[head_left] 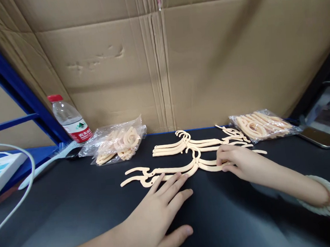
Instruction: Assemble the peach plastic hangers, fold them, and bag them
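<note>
Head cam: tabletop (74, 210) runs back to the cardboard (234, 57), so the far side is tight; there's room to move on the near side, btwn the L forearm and the cable (30, 191), & btwn both arms. Clear bags (118, 144) of parts sit at back L, beside the bottle (71, 121), and at back R.

R fingers hide part of the near hangers' (174, 170) R arms, so can't tell exactly which bar is pinched; both forearms are cut off by the frame. Parts overlapping behind the R hand are hard to count.

Near hangers: cream, approx. centre of table, hooks pointing back, jointed L tips bent out; back hangers (169, 149) lie just behind. L hand (163, 207): spread, fingertips resting on the L arms, nothing gripped. R hand (238, 161): thumb & fingers pinching an R arm.
</note>
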Tool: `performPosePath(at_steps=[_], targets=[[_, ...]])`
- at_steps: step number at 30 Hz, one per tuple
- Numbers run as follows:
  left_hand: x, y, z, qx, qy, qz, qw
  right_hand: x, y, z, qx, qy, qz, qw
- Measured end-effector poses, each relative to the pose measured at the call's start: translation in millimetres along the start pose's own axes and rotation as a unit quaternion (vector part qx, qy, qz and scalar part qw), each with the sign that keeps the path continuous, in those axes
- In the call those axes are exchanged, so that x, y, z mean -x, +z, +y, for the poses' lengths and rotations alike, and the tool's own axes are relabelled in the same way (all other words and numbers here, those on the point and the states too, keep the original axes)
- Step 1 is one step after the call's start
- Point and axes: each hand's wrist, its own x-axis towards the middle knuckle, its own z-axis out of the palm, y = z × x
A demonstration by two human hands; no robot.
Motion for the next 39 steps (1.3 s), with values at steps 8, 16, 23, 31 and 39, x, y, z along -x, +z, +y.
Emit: performPosePath(at_steps=[8,16,23,31,39], targets=[[-2.2,-4.4,-0.3,0.013,0.003,0.002,1.000,-1.2,-1.9,-0.8,0.001,0.002,0.006,1.000],[-0.4,-0.8,-1.9,-0.052,0.001,0.016,0.999,-6.7,-18.8,17.3,-0.051,0.041,0.054,0.996],[-0.9,-2.7,-2.2,-0.067,0.012,0.011,0.998,-13.6,-37.2,96.1,0.078,0.094,0.178,0.976],[-1.4,-2.3,-2.8,-0.067,0.013,0.020,0.997,-17.6,-16.4,129.8,0.122,0.045,0.109,0.986],[-1.5,-2.6,-3.8,-0.069,0.014,0.011,0.997,-8.8,-26.7,165.2,0.218,0.087,0.175,0.956]])
